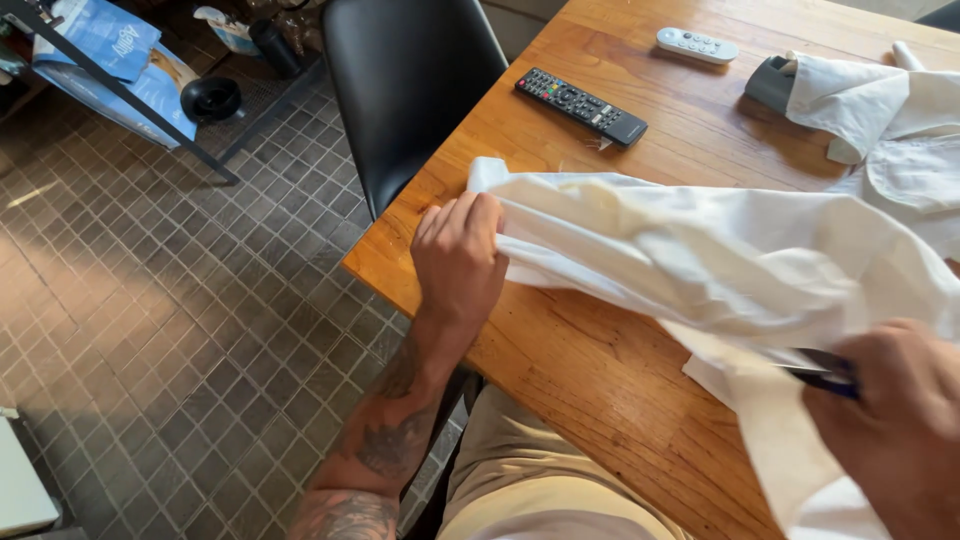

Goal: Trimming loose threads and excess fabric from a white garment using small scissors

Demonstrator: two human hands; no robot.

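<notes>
A white shirt (720,250) lies stretched across the wooden table (590,370). My left hand (458,255) grips one end of the cloth near the table's left corner. My right hand (900,420) at the lower right pinches the cloth together with a dark, thin object (825,375) whose kind I cannot tell. The fabric is lifted slightly between both hands. More of the white shirt (890,120) is bunched at the table's far right.
A black remote (581,106) and a white remote (697,45) lie on the far part of the table. A grey object (770,82) sits beside the bunched cloth. A black chair (405,90) stands at the table's left edge, above a tiled floor (170,320).
</notes>
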